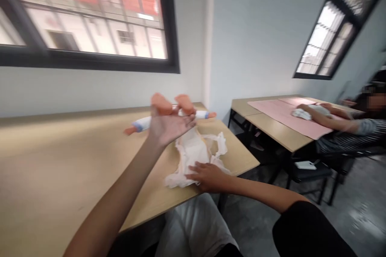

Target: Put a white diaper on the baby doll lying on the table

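Note:
A baby doll lies on the wooden table, its white sleeves (pixel 143 123) with blue cuffs spread to both sides and its legs (pixel 162 104) raised. My left hand (pixel 171 126) is under the raised legs, its fingers wrapped at the doll's legs. Below the doll, an opened white diaper (pixel 193 148) is spread toward the table's near edge. My right hand (pixel 208 176) rests on the diaper's near end with its fingers spread. The doll's head is hidden behind the legs and my left hand.
The near edge of my wooden table (pixel 157 204) runs above my lap. At the right, a person's arms (pixel 322 118) reach over a pink sheet (pixel 280 117) on another table. A black chair (pixel 310 172) stands below it.

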Demonstrator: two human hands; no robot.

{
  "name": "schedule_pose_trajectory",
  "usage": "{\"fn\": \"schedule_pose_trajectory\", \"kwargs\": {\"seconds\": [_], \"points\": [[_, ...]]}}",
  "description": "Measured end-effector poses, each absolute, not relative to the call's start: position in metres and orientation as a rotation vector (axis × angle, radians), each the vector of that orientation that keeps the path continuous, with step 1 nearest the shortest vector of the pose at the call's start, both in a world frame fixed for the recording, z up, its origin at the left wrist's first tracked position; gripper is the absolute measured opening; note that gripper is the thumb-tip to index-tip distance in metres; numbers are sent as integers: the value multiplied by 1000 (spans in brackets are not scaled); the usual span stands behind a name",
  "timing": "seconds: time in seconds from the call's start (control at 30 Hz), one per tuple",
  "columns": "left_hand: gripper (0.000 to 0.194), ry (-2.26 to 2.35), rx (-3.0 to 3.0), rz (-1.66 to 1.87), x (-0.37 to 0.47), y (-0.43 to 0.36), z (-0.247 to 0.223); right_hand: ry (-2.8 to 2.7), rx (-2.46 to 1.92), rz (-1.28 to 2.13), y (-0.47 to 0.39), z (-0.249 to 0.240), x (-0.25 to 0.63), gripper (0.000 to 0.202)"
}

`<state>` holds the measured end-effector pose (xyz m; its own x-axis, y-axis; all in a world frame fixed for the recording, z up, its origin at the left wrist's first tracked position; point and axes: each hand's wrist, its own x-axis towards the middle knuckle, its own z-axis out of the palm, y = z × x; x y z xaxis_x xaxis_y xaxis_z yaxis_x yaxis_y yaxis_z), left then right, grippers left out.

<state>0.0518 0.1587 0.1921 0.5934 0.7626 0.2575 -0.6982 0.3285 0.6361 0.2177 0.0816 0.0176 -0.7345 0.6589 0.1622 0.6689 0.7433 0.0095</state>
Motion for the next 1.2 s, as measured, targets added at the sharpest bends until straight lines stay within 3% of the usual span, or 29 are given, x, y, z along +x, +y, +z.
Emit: {"fn": "schedule_pose_trajectory", "kwargs": {"seconds": [0.2,0.43,1.2], "points": [[52,69,738,805,51,170,201,-2772,-1047,28,77,21,207,55],[46,31,725,753,53,174,204,-2750,-1095,184,75,21,195,55],[46,58,779,747,42,157,187,-2722,-1124,197,89,23,167,51]]}}
